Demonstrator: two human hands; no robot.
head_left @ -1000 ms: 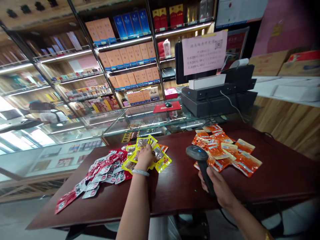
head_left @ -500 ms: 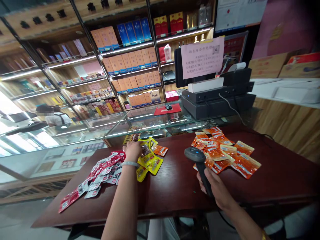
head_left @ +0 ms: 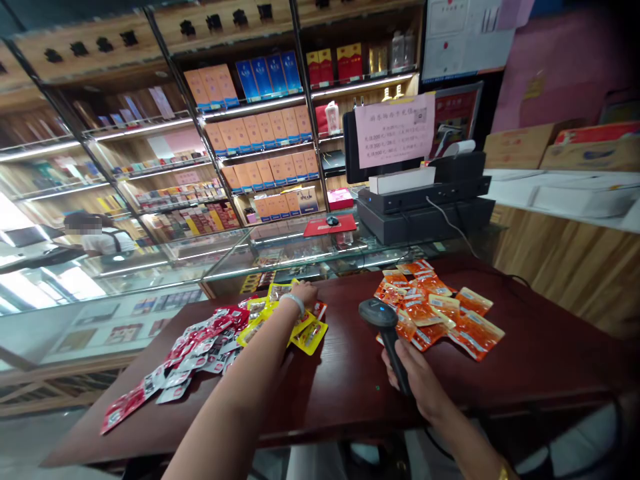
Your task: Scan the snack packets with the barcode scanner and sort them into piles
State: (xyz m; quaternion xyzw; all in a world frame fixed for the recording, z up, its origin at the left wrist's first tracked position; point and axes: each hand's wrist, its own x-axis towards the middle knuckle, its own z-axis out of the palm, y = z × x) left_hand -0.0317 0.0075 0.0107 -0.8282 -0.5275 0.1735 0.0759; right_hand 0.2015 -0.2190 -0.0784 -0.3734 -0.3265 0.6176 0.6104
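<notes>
The right hand (head_left: 417, 380) grips the scanner (head_left: 383, 320) upright; the left hand (head_left: 303, 293) lies flat over the yellow packets (head_left: 310, 335) — no packet lifted to the scanner yet, red packets (head_left: 200, 343) untouched.

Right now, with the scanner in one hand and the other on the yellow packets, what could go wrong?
1. The left hand reaches over the yellow packets at the far edge of the table; a sweep could push some off that edge or into the red packets, mixing the piles.
2. The scanner, in the right hand, sits close to the orange packets, so it might read one of those instead.
3. The loosely spread red packets reach the table's left edge and could slide off.
</notes>
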